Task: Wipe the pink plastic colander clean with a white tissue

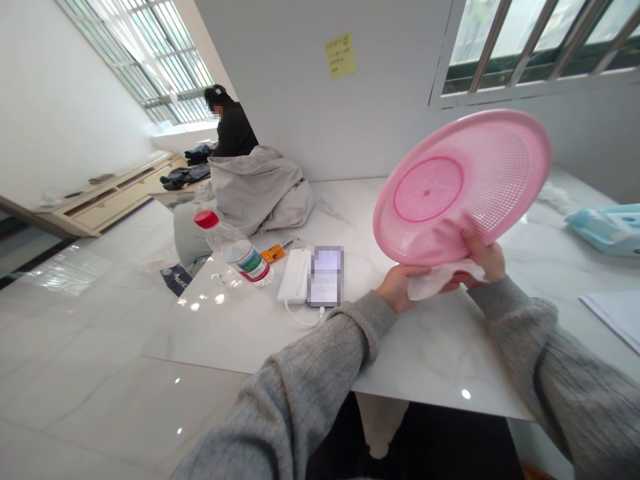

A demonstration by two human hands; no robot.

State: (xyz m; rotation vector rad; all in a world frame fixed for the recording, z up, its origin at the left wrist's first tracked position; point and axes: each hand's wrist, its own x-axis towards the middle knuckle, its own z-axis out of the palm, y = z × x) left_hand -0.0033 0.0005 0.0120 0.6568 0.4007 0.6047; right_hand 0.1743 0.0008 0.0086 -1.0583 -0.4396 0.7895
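Observation:
A pink plastic mesh basket (pixel 500 153) is held up, tilted on its side, above the white marble-look table (pixel 390 353). My left hand (pixel 397 288) grips its lower rim, with the thumb along the edge. My right hand (pixel 485 260) is closed at the basket's lower right edge, thumb against the mesh. A white wipe (pixel 440 279) is bunched in my right hand and hangs below the rim, reaching toward my left hand. Some fingers of both hands are hidden behind the basket and the wipe.
Left on the table are a clear bottle with a red cap (pixel 253 265), a white power bank (pixel 295 277), a cabled phone (pixel 326 277) and a grey cloth (pixel 260 190). A blue wipes pack (pixel 607 230) and paper (pixel 615 317) lie right. A person (pixel 235 127) sits beyond.

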